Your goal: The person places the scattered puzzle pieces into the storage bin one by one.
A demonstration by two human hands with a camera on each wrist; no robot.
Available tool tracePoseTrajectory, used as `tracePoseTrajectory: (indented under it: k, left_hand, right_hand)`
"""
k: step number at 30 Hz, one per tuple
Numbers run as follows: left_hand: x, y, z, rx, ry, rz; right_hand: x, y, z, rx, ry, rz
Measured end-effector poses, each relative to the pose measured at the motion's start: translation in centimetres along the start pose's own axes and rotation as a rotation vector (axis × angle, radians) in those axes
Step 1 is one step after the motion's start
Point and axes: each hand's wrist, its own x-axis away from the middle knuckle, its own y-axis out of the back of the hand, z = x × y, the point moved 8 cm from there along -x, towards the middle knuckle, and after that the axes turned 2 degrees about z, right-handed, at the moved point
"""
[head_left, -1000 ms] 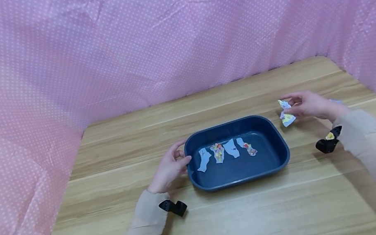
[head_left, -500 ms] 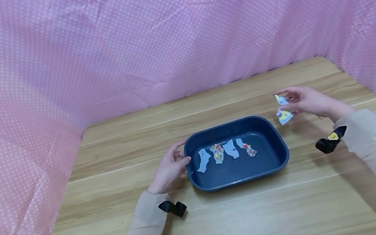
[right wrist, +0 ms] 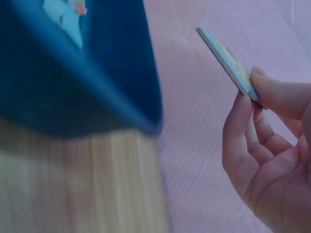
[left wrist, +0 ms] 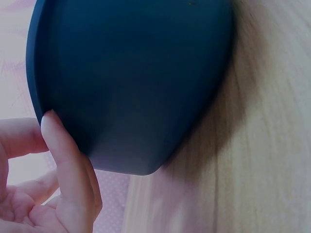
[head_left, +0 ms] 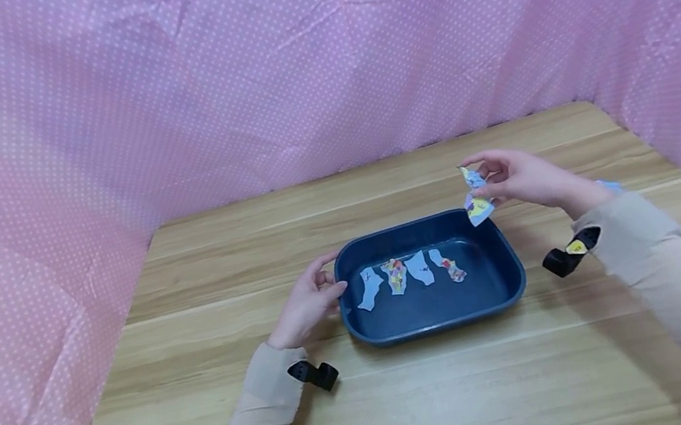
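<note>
A dark blue rectangular tray [head_left: 434, 314] sits on the wooden table. My left hand [head_left: 303, 304] grips its left rim between thumb and fingers, as the left wrist view also shows. My right hand [head_left: 531, 179] pinches a flat puzzle piece [head_left: 480, 210], light blue with yellow, by its edge. In the head view that piece overlaps the tray's far right corner. The right wrist view shows its thin edge, thumb on one face and fingertips on the other. Inside the tray several irregular pieces lie in a row, among them a plain light blue piece [head_left: 369, 291] and a multicoloured piece [head_left: 396, 278].
Beyond the right wrist, a light blue scrap [head_left: 609, 185] shows on the wooden table [head_left: 240, 260], partly hidden by the arm. A pink dotted cloth [head_left: 304, 82] hangs behind and at both sides. Each wrist carries a small black camera [head_left: 314, 375].
My right hand has moved left and slightly away with the puzzle piece, from right of the tray to its far right corner. The left hand and the tray stay nearly still.
</note>
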Motion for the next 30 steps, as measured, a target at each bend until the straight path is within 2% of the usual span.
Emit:
tracePoseTrajectory:
  k: [9, 16, 20, 30]
  left_hand:
    - [0.1, -0.5, 0.2, 0.013, -0.003, 0.016]
    - [-0.2, -0.4, 0.1, 0.010, -0.014, 0.022]
    - [-0.2, -0.3, 0.1, 0.008, -0.013, 0.024]
    - [-0.1, -0.4, 0.2, 0.011, -0.009, 0.005]
  right_hand:
    - [-1.5, -2.6, 3.0, -0.073, 0.079, 0.041]
    - [-3.2, -5.2, 4.5, -0.173, 0.139, 0.055]
    - [-4.0, -6.9, 5.0, -0.195, 0.152, 0.065]
    - [-5.2, -11.2, 5.5, -0.272, 0.148, 0.155]
